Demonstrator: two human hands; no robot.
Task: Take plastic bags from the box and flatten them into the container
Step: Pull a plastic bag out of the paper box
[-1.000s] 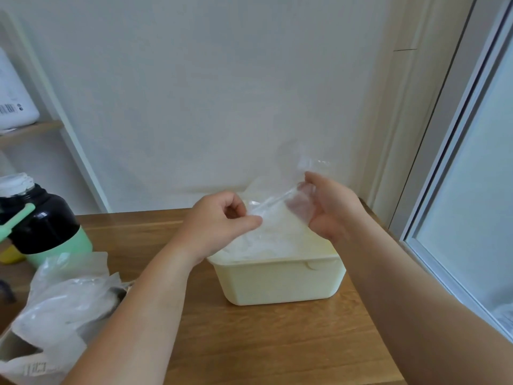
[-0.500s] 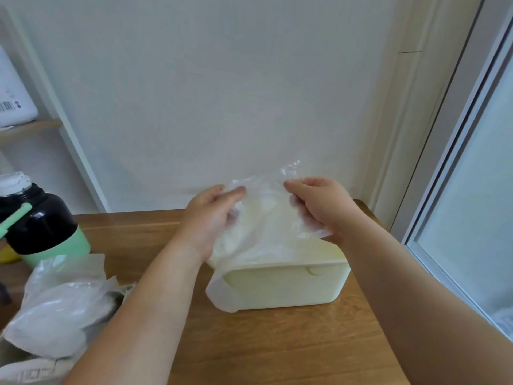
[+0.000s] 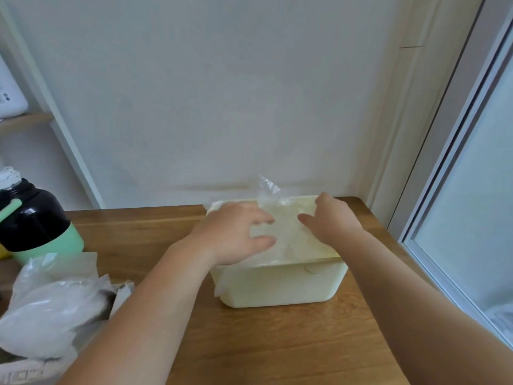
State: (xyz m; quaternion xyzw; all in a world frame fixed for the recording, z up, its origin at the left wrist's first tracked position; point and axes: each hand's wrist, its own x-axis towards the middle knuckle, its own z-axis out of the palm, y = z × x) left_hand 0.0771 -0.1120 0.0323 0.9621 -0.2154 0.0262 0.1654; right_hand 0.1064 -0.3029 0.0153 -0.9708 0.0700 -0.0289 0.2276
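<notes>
A cream plastic container (image 3: 280, 287) stands on the wooden table, filled with clear plastic bags. A clear plastic bag (image 3: 286, 234) lies across its top, one corner sticking up at the back and an edge hanging over the front left wall. My left hand (image 3: 236, 234) presses flat on the bag's left part with spread fingers. My right hand (image 3: 330, 220) presses down on its right part, fingers straight. At the lower left, a heap of crumpled plastic bags (image 3: 47, 307) spills from a box whose edge shows at the frame corner.
A black and green bottle (image 3: 33, 218) with a white cap stands at the left on the wooden table (image 3: 277, 343). A white wall rises behind the container. A window frame (image 3: 449, 190) runs along the right. A shelf holds a white object at the far left.
Both hands have come down from holding the bag up above the container and now press it flat onto the pile inside. The view has tilted slightly downward.
</notes>
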